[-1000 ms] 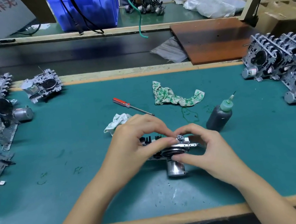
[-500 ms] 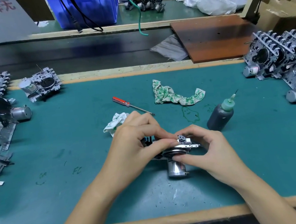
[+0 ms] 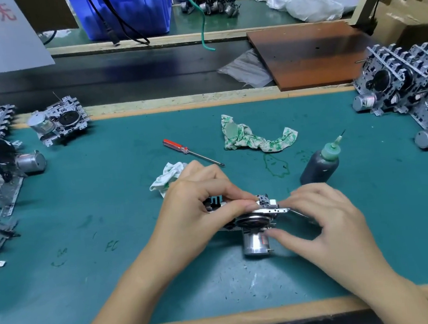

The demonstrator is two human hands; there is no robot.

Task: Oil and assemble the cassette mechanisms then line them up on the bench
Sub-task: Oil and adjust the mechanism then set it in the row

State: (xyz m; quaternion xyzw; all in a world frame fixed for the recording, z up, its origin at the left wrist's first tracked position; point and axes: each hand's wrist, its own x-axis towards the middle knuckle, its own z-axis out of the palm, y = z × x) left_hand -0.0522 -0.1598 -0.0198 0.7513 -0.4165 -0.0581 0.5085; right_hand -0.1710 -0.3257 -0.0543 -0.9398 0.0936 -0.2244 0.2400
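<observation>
While the left hand (image 3: 199, 210) pinches the top edge of a cassette mechanism (image 3: 252, 219) between thumb and curled fingers, the right hand (image 3: 323, 219) grips its other end, thumb against the silver motor (image 3: 254, 244) below. Both hold the mechanism at the middle of the green bench (image 3: 106, 198), seemingly just above it. An oil bottle (image 3: 319, 164) stands just right of the hands; a red-handled screwdriver (image 3: 191, 152) and a patterned rag (image 3: 255, 138) lie behind. More mechanisms sit grouped at the bench's left (image 3: 57, 124) and right (image 3: 404, 86) ends.
</observation>
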